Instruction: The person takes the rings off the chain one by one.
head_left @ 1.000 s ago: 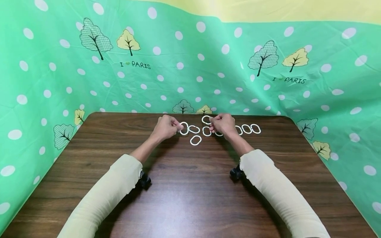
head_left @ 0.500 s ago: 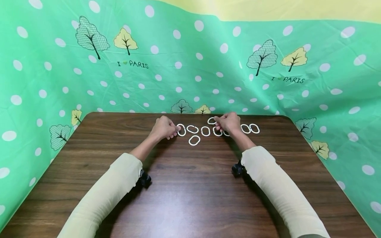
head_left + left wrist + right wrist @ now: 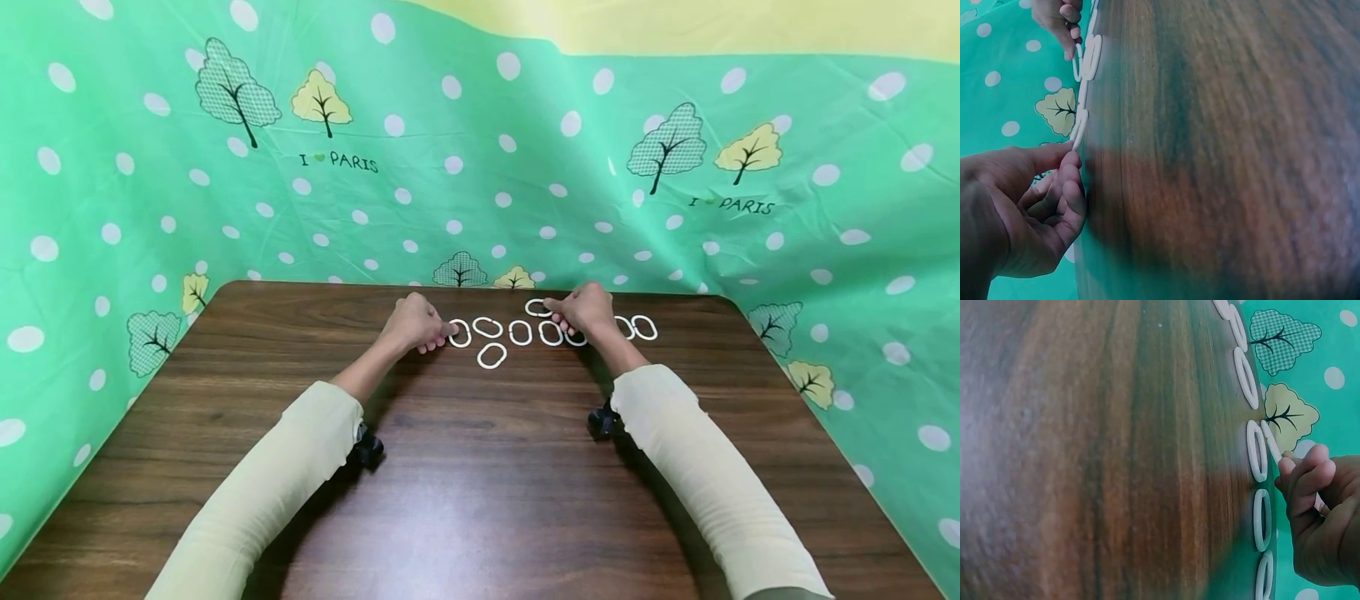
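My left hand [image 3: 416,323] pinches the near edge of a white oval link [image 3: 461,346] between thumb and fingertips, at the left end of a group of similar links. In the left wrist view its fingers [image 3: 1071,194] curl below the link [image 3: 1082,125]. Farther right, my right hand [image 3: 587,310] pinches another white oval link [image 3: 527,308], which sits behind the row. The right wrist view shows this link [image 3: 1270,440] slanting from the fingertips toward a link [image 3: 1249,450] in the row. The right hand and wrist partly hide links beneath them in the head view.
More white links lie along the far part of the brown wooden table [image 3: 450,467]: one link [image 3: 487,336] beside the left-held one, one [image 3: 492,367] nearer, several rightward up to an end link [image 3: 655,329]. A green dotted cloth [image 3: 420,192] hangs behind.
My right hand has shifted right along the row with its pinched link. The left-held link has come down slightly and away from its neighbour; the left hand moved a little left.
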A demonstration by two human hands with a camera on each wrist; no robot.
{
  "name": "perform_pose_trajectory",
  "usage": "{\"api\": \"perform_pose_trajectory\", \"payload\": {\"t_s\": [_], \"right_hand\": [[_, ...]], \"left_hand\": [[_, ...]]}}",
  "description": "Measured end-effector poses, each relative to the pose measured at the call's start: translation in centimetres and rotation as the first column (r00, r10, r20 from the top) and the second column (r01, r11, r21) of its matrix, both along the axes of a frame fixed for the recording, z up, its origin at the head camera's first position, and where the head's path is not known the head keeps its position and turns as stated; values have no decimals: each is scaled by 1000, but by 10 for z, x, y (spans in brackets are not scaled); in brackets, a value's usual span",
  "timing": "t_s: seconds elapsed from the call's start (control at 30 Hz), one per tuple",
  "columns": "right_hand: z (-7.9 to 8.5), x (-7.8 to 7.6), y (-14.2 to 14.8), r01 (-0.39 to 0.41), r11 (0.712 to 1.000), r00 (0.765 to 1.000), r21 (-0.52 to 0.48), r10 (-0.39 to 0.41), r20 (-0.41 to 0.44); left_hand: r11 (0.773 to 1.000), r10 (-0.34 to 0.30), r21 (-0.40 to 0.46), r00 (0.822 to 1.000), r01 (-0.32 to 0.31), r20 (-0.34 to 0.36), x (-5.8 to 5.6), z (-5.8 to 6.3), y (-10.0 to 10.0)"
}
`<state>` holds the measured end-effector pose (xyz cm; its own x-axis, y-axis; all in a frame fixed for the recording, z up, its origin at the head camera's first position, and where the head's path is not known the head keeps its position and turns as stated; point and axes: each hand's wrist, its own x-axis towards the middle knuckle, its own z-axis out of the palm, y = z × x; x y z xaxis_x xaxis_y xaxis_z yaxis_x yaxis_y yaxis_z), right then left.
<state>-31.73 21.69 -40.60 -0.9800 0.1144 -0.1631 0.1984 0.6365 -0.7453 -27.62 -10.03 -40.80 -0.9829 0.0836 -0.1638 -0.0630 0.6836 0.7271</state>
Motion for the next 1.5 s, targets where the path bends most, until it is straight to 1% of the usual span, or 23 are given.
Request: {"api": "perform_pose_trajectory", "payload": {"t_s": [0.17,0.2,0.3,0.4,0.43,0.67,0.8,0.93,1.13,1.3,1.5], "right_hand": [[0,0,2,-1,1000,1000,25,1,8],[1,0,2,0,1000,1000,27,0,8],[0,0,3,9,999,1000,31,-9,8],[1,0,5,18,999,1000,36,-18,6],[1,0,5,19,999,1000,35,-19,5],[4,5,12,12,1000,1000,4,-12,-4],[4,11,18,15,1000,1000,-16,-15,-4],[6,18,26,21,1000,1000,-3,-21,-5],[11,30,39,6,1000,998,-12,-7,-58],[16,42,49,-14,997,996,76,21,-89],[20,57,60,-52,987,992,153,68,-107]], "left_hand": [[1000,-3,-7,1000,3,8,-2,0,2],[1000,-19,12,1000,19,0,-6,-5,-1],[999,-28,27,1000,27,3,-6,-6,-2],[999,-33,37,999,33,-3,-4,-6,-2],[1000,-20,18,1000,20,6,0,0,1],[1000,-20,4,1000,20,-2,2,-1,3],[999,-34,12,999,34,-7,3,-3,0],[998,-62,28,998,63,-31,6,-5,-5],[994,-94,50,993,98,-73,11,-4,-14],[992,-105,61,991,110,-79,13,0,-23],[992,-97,67,991,103,-93,14,4,-40]]}}
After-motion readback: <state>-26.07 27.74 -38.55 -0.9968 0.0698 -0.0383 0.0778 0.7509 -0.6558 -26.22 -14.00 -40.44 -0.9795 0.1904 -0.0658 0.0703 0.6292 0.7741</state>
